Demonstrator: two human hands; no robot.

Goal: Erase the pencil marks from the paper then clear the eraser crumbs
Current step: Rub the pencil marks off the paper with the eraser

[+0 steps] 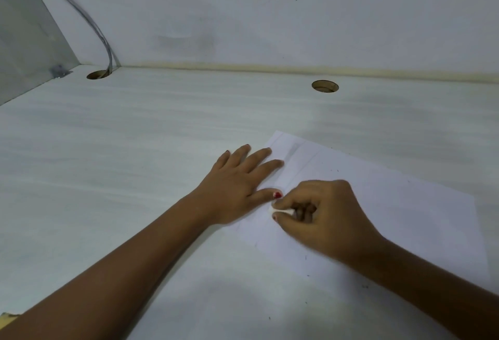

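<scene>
Pale wood-grain bench point(135, 150) fills most of the view, with a white wall behind it. On it, right of centre, lies the paper point(405, 204), flat and turned at an angle.

At the sheet's left part the right hand point(329, 218) pinches a small white eraser point(283, 210) between thumb and forefinger, the other fingers curled under, and holds it down on the sheet. Only a sliver of the eraser shows.

The left hand point(237, 186) lies flat beside it, fingers spread. Its fingertips and thumb press on the paper's left edge and its palm rests on the bench, pinning the sheet.

Faint pencil marks point(294, 149) show near the far corner as a grey smudge with thin lines running from it, so erasing appears unfinished. Lines near the eraser are too pale to judge.

A few dark specks, likely crumbs point(306, 257), sit on the paper and on the bench near it. None look swept aside, so the clearing step seems not yet begun. By this reading the task is somewhere in its first half.

Farther off, a round hole point(325, 86) is cut in the bench near the wall. A second hole point(98, 74) in the left corner takes a grey cable point(89, 21).
</scene>
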